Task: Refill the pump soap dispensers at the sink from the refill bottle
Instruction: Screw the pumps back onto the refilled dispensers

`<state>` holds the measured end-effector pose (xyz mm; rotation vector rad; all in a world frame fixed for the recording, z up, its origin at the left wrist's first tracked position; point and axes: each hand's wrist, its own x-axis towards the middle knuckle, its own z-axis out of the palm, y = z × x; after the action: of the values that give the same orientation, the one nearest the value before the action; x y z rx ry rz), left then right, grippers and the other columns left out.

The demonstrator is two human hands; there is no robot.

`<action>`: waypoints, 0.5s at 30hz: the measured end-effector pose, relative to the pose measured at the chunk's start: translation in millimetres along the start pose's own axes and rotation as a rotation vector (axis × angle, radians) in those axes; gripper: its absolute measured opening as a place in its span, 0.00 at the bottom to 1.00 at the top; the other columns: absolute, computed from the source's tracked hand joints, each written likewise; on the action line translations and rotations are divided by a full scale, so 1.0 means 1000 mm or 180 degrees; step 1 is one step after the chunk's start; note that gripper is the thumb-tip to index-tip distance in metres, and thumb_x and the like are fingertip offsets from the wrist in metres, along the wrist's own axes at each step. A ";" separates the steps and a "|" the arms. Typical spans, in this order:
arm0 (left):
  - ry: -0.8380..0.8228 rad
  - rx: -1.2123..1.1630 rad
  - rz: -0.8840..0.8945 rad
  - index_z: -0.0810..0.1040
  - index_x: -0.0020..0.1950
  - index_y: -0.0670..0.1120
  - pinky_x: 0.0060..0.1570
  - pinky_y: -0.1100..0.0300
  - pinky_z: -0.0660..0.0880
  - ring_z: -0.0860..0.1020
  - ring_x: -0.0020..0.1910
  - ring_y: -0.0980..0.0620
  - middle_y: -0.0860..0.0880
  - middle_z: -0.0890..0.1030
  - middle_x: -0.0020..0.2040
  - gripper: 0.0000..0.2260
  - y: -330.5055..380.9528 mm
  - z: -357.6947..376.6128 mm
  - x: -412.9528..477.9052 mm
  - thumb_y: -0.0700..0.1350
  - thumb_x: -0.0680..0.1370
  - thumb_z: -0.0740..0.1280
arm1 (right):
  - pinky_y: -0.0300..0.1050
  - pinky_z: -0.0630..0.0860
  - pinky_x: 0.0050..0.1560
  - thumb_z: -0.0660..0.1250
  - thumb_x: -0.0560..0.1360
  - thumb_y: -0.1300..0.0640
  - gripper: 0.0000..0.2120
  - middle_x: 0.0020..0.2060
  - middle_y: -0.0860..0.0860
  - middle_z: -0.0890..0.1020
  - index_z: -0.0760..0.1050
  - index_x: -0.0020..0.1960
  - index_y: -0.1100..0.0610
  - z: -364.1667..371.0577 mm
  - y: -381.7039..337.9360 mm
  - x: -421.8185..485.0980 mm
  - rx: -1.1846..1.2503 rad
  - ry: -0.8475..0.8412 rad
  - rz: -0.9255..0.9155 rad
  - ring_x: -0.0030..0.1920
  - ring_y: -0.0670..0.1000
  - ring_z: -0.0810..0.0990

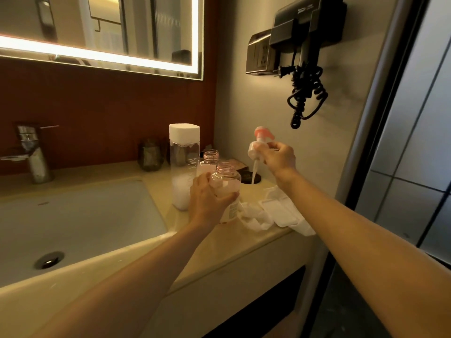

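My left hand [210,201] grips a clear dispenser bottle [228,184] that stands on the counter with its threaded neck uncovered. My right hand [278,158] holds that bottle's pink-and-white pump head [258,142] lifted to the right, its white dip tube hanging down over a round black hole in the counter. A second dispenser bottle [210,159], also without a pump, stands just behind the first. The tall clear refill bottle [184,164] with a white square cap stands to the left, white liquid in its lower part.
The white basin [80,215] with its drain lies to the left, the chrome tap [31,152] behind it. White cloths [268,213] lie on the counter's right end. A dark cup [149,153] stands at the back wall. A hair dryer with coiled cord [305,93] hangs on the right wall.
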<state>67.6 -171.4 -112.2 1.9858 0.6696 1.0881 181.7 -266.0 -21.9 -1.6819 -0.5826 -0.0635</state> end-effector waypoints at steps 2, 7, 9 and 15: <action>-0.0070 -0.0228 -0.0029 0.63 0.66 0.47 0.54 0.54 0.73 0.72 0.57 0.50 0.50 0.72 0.59 0.33 0.001 -0.010 -0.007 0.50 0.66 0.76 | 0.40 0.73 0.41 0.69 0.71 0.46 0.17 0.46 0.51 0.79 0.76 0.53 0.57 0.002 -0.015 -0.003 0.0227 -0.0030 -0.0046 0.45 0.48 0.76; -0.0175 -0.0470 -0.0041 0.61 0.62 0.50 0.50 0.55 0.76 0.75 0.53 0.51 0.52 0.74 0.55 0.32 -0.001 -0.035 -0.023 0.49 0.66 0.76 | 0.40 0.72 0.44 0.68 0.72 0.48 0.15 0.46 0.52 0.79 0.78 0.52 0.58 0.013 -0.051 -0.016 0.0627 -0.0023 -0.0191 0.45 0.48 0.75; -0.0170 -0.0415 -0.0024 0.61 0.60 0.52 0.50 0.52 0.78 0.76 0.53 0.50 0.52 0.74 0.53 0.31 -0.005 -0.046 -0.029 0.50 0.65 0.77 | 0.41 0.72 0.44 0.68 0.72 0.48 0.15 0.47 0.53 0.80 0.77 0.52 0.58 0.021 -0.062 -0.023 0.0706 0.0045 -0.0297 0.45 0.49 0.76; -0.0259 -0.0363 0.0116 0.60 0.59 0.54 0.46 0.57 0.78 0.77 0.50 0.52 0.54 0.75 0.52 0.31 -0.015 -0.068 -0.039 0.51 0.65 0.76 | 0.36 0.74 0.47 0.67 0.74 0.49 0.18 0.51 0.52 0.80 0.76 0.58 0.60 0.039 -0.085 -0.049 0.0729 0.0314 -0.0820 0.46 0.46 0.75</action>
<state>-11.7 -166.1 -118.9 1.9399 0.5189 1.0379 93.1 -238.8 29.9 -1.3679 -0.7019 -0.2548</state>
